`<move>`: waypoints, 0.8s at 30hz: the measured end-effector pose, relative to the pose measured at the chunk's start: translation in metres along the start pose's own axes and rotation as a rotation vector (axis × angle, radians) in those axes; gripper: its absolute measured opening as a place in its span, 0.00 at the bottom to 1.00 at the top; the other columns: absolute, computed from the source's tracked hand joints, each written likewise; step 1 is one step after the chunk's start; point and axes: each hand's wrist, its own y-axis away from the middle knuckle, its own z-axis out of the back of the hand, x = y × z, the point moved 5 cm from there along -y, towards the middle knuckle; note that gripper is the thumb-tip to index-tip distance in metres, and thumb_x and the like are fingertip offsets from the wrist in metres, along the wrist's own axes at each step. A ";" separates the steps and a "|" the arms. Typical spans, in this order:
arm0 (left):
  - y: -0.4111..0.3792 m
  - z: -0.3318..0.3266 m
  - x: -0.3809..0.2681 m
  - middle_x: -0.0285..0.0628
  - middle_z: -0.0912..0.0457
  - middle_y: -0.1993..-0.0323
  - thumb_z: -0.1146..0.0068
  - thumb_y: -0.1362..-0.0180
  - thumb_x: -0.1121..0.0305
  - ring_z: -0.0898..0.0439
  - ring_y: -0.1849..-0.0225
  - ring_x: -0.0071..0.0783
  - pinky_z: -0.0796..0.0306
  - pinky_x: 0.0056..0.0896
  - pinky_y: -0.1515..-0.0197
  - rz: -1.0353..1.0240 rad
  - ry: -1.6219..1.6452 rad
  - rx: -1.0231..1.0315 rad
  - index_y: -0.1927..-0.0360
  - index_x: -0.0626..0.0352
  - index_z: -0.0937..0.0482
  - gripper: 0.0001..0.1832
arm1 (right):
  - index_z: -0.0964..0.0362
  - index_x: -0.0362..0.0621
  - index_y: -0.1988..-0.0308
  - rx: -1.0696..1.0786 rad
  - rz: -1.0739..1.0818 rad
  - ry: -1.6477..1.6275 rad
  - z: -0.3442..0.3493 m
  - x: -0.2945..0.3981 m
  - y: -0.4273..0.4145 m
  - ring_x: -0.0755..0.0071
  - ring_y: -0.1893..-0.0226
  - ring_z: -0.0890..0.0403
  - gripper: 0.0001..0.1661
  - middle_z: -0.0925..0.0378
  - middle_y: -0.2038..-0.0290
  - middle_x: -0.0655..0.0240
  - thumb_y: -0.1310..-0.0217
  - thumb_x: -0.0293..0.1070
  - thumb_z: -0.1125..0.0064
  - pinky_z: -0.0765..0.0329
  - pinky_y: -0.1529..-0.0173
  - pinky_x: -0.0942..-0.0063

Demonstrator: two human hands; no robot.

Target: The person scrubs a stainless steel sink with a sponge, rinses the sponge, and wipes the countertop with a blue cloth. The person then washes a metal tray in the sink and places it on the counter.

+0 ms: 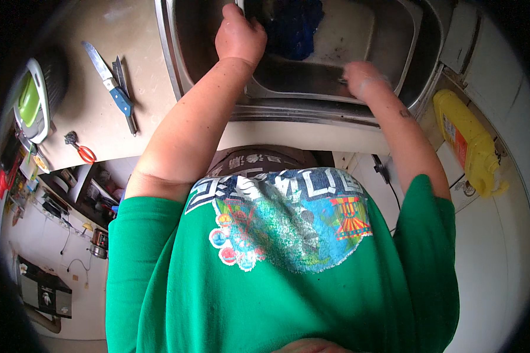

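A stainless steel sink (318, 104) lies before me, with a divider between its bowls. My left hand (240, 37) is curled at this divider, near a pale metal edge; whether it grips that edge cannot be told. In the right bowl, dark blue material (298, 33), perhaps cloth, lies beside a pale brownish surface. My right hand (364, 79) is blurred and bent over the bowl's near right part. A small dark or shiny thing shows at its fingers, too unclear to name. The fingertips of both hands are largely hidden.
Left of the sink, a blue-handled knife (110, 81) lies across a dark, slim tool (121, 73) on the counter (150, 108). Orange-handled scissors (86, 153) lie near its front edge, and a green and white container (31, 101) farther left. A yellow plastic bottle (463, 137) is at right.
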 end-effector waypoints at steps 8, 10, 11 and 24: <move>-0.004 -0.007 0.006 0.62 0.20 0.64 0.45 0.44 0.63 0.21 0.61 0.61 0.26 0.52 0.56 0.003 -0.039 0.036 0.56 0.64 0.36 0.19 | 0.20 0.43 0.66 -0.235 0.072 -0.233 0.000 0.116 -0.031 0.48 0.59 0.19 0.09 0.20 0.61 0.52 0.48 0.29 0.46 0.23 0.53 0.57; -0.004 -0.007 0.007 0.61 0.20 0.64 0.45 0.44 0.63 0.21 0.61 0.61 0.26 0.52 0.57 -0.028 -0.035 0.007 0.56 0.64 0.36 0.19 | 0.19 0.43 0.63 -0.146 -0.012 -0.194 0.001 0.086 -0.025 0.47 0.56 0.19 0.11 0.20 0.58 0.50 0.45 0.29 0.47 0.23 0.51 0.57; -0.002 -0.005 0.007 0.61 0.20 0.65 0.45 0.44 0.63 0.21 0.61 0.62 0.26 0.52 0.57 -0.037 -0.037 -0.006 0.56 0.64 0.36 0.19 | 0.19 0.42 0.60 -0.048 -0.102 -0.148 0.002 0.057 -0.022 0.47 0.53 0.19 0.14 0.21 0.55 0.49 0.43 0.29 0.49 0.22 0.50 0.57; -0.001 -0.003 0.001 0.61 0.19 0.65 0.45 0.44 0.63 0.20 0.61 0.61 0.26 0.52 0.57 -0.049 -0.060 -0.025 0.55 0.63 0.36 0.19 | 0.20 0.43 0.56 -0.036 -0.175 -0.134 -0.004 0.041 -0.030 0.48 0.50 0.21 0.15 0.23 0.51 0.51 0.43 0.30 0.47 0.24 0.46 0.58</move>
